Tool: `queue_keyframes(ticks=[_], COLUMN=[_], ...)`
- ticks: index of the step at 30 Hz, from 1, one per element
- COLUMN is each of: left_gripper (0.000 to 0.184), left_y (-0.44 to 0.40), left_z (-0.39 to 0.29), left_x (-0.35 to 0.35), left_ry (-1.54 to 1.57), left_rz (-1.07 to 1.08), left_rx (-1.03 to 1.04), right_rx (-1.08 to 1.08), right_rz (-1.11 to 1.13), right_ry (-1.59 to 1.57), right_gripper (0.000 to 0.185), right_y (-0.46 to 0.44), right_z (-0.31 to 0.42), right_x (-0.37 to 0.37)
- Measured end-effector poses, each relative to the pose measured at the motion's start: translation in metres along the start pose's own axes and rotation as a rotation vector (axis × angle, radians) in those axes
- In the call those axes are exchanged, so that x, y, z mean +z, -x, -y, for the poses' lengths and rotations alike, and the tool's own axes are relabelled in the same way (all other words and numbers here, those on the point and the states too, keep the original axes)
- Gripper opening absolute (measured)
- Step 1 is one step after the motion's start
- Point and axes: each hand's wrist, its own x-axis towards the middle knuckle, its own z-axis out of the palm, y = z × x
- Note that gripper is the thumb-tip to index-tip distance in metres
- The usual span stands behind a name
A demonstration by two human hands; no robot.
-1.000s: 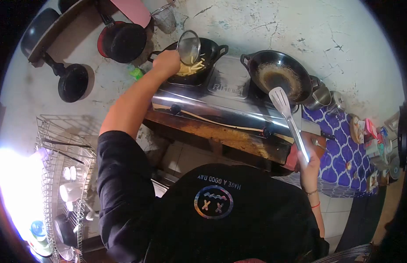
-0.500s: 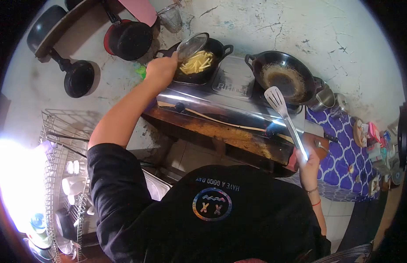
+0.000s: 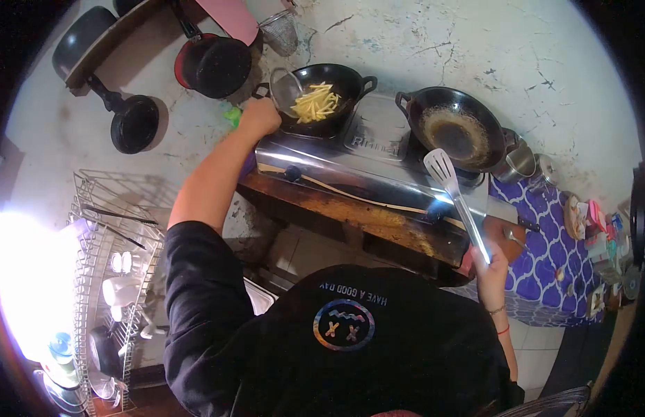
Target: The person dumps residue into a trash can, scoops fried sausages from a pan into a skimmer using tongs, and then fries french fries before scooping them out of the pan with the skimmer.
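My left hand (image 3: 260, 119) is closed at the left edge of the left wok (image 3: 340, 73). It holds a round, thin-rimmed strainer (image 3: 286, 90), tilted over that wok; its handle is hidden by my fingers. Pale yellow potato strips (image 3: 317, 104) lie in a heap inside the wok, beside the strainer. On the other side, my right hand (image 3: 490, 266) is wrapped around the handle of a slotted metal spatula (image 3: 442, 170). The spatula's head points up, just in front of the right wok (image 3: 453, 135), which has a brown, foamy residue in its bottom.
Both woks stand on a steel gas stove (image 3: 378, 125) above a worn wooden ledge (image 3: 357, 215). Pans (image 3: 225, 66) and a mesh sieve (image 3: 279, 35) hang on the wall. A dish rack (image 3: 121, 278) stands left; a purple patterned cloth (image 3: 545, 250) covers the right-hand table.
My left hand has moved slightly down and left, and the strainer has turned over the wok's left side. The potato strips are heaped differently. My right hand keeps the spatula in nearly the same position.
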Motion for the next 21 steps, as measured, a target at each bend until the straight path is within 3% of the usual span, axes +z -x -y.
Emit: queue_keyframes(ticks=[4,8,14,18,21], left_gripper=[0.029,0.033,0.032,0.047,0.036], left_y=[-0.013,0.007,0.005,0.014,0.025], left_z=[0.0,-0.014,-0.008,-0.018,-0.028], left_x=[0.017,-0.001,-0.014,-0.035,-0.04], left_ry=[0.286,0.762,0.549,0.25,0.239], left_rz=[0.148,0.27,0.066,0.011,-0.088], left_rx=[-0.072,-0.267,-0.076,0.111,0.169], right_rx=[-0.035,-0.016,-0.014,-0.044,-0.022], right_rz=[-0.019,-0.008,0.002,0.004,0.006], right_ry=[-0.001,-0.005,0.009,0.029,0.024], right_gripper=[0.024,0.024,0.024,0.024,0.024], right_y=[0.002,0.006,0.004,0.0,0.002], right_z=[-0.002,0.009,0.008,-0.004,0.003], right_x=[-0.001,-0.001,0.001,0.0,0.004])
